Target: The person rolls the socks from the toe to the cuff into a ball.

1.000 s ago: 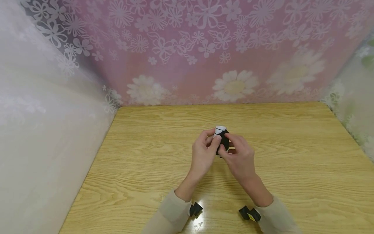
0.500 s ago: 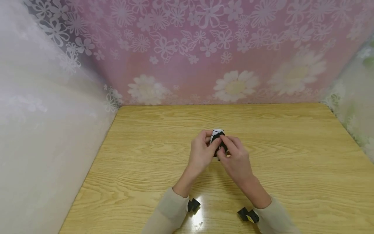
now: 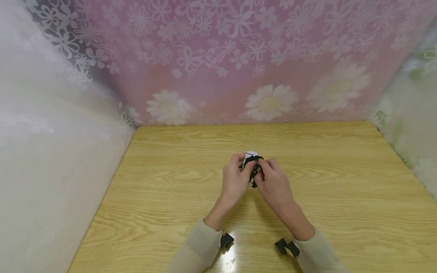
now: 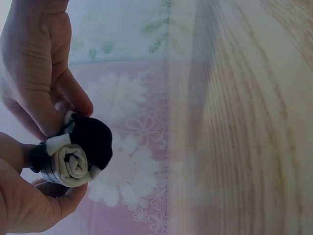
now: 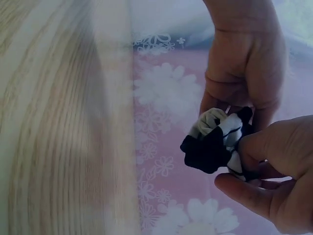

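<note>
Both hands hold a small bundle of white and black fabric, apparently rolled-up socks [image 3: 250, 154], above the middle of the table. White cloth with thin black lines forms a tight spiral at one end of the socks [image 4: 73, 164]. A black part of the socks [image 5: 208, 152] is folded around the roll. My left hand [image 3: 233, 180] grips the roll from the left, thumb on the near side. From the right, my right hand [image 3: 274, 184] pinches the black fabric with thumb and fingers. Some fingertips are hidden behind the cloth.
The wood-grain table [image 3: 170, 212] extends around the hands. A pink floral backdrop [image 3: 211, 87] rises behind it, with a pale sheet [image 3: 61, 159] on the left. Black devices [image 3: 286, 248] sit at both sleeve cuffs.
The socks have shifted slightly left and the black fabric has been pulled and bunched, showing white patches near the lower end. The right hand has moved left with it; the left hand has barely moved.
</note>
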